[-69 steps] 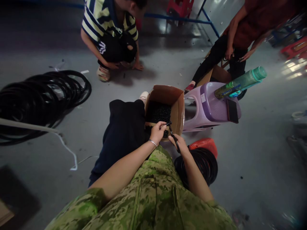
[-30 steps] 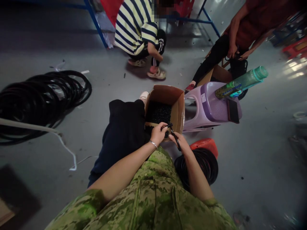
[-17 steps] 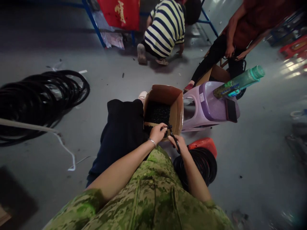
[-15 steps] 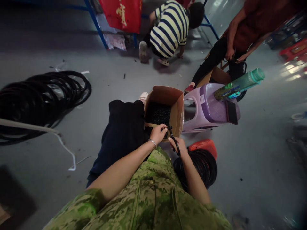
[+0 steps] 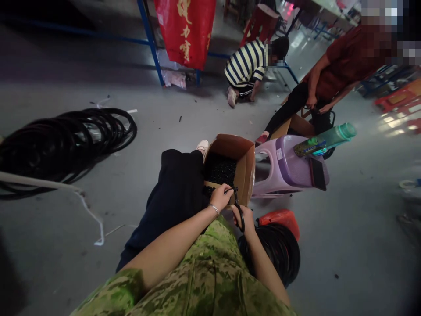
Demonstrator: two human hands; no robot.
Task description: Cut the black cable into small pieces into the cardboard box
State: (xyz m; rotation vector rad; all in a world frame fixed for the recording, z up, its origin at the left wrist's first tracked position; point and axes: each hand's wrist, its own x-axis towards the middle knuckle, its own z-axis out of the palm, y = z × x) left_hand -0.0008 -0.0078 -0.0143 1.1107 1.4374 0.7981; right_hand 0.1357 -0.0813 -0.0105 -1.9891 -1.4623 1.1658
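Pinching left hand (image 5: 221, 196): we hold a black piece (image 5: 228, 191) over the carton (image 5: 245, 179)
Right hand (image 5: 244, 218): curled round our scissors (image 5: 237, 203)
Scissors: long axis away from us, tip at the piece's right end

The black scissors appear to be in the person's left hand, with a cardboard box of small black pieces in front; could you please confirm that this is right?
Not quite: the black scissors are in the person's right hand, as the head view shows; the cardboard box of small black pieces is indeed in front.
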